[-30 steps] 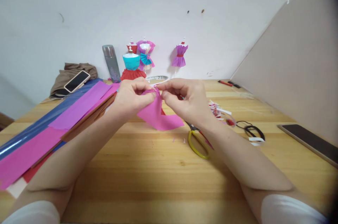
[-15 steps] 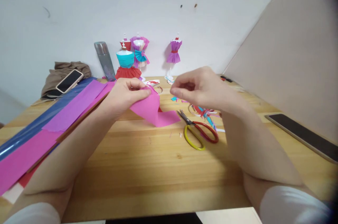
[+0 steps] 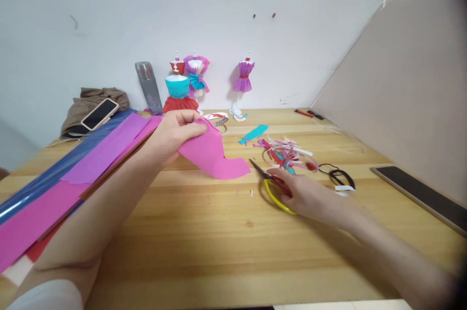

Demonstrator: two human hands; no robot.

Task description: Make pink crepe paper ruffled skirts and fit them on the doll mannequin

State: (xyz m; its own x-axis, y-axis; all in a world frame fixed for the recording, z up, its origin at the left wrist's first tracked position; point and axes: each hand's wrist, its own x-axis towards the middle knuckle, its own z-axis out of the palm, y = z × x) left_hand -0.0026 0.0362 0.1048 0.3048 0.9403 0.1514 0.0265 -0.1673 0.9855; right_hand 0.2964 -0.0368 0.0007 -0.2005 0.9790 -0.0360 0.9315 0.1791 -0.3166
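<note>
No readable brand, label or writing anywhere in frame. Near, lower centre: bare wooden table [image 3: 204,242], forearms coming in from both bottom corners. Right hand [image 3: 304,195], centre right, lies on the scissors [image 3: 272,184], fingers over the yellow and red handle loops; cannot tell if they have closed around them. Scissors lie flat, long axis diagonal, blades pointing to the upper left toward the pink paper piece [image 3: 213,154], tips just short of its lower edge. Left hand [image 3: 175,132], centre of frame, pinches the top of the pink paper piece between thumb and fingers, held above the table; the strip hangs from the grip and trails down to the right, long axis running upper left to lower right, its free end low over the wood near the scissor tips. Left side: stack of long paper sheets [image 3: 73,173], blue, purple, pink, running diagonally from lower left toward centre. Right of the scissors: scrap pile [image 3: 286,152], black hair ties [image 3: 337,174], a teal strip [image 3: 253,133]. Right edge: dark tablet [image 3: 419,193]. Far, at the wall: phone [image 3: 99,113] on brown cloth [image 3: 95,100], grey flask [image 3: 148,86], small mannequins in paper dresses [image 3: 186,86], one purple [image 3: 242,76].
</note>
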